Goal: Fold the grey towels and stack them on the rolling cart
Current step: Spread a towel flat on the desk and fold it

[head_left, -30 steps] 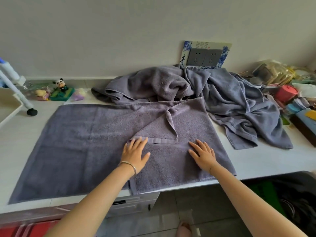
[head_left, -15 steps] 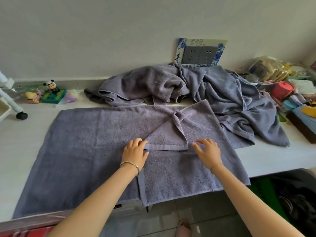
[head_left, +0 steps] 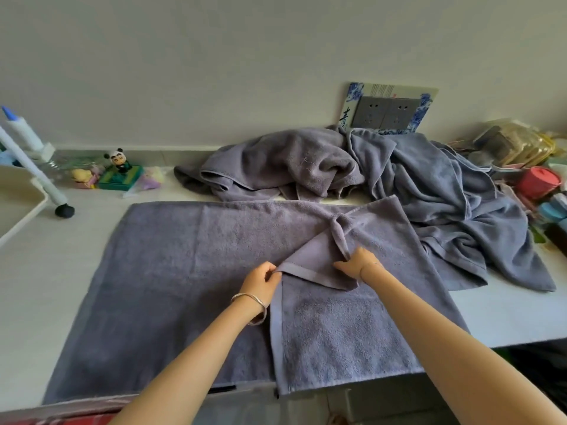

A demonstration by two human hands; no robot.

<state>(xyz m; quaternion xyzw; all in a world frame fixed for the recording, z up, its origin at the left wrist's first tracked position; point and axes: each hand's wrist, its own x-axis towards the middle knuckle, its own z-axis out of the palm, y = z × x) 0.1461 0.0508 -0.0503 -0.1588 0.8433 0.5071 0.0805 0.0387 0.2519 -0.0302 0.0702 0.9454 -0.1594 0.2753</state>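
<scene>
Left hand (head_left: 260, 279), right hand (head_left: 356, 265): new towel (head_left: 184, 271) pinch

1 spread towel (head_left: 184, 271) lies flat on the near counter, and 1 crumpled heap (head_left: 399, 185) of grey towels sits far right; how many towels it holds cannot be told. 2 hands are in view, the left hand (head_left: 260, 280) and the right hand (head_left: 357, 265), with 1 bracelet (head_left: 251, 299) on the left wrist. On the far wall, 1 decorated plate carries 2 sockets (head_left: 369, 113) (head_left: 400, 115). Far left stands 1 panda figurine (head_left: 118, 161). 1 cart (head_left: 18, 194) at the left edge shows 1 black caster (head_left: 64, 211). 1 red container (head_left: 538, 182) sits at the right.
</scene>
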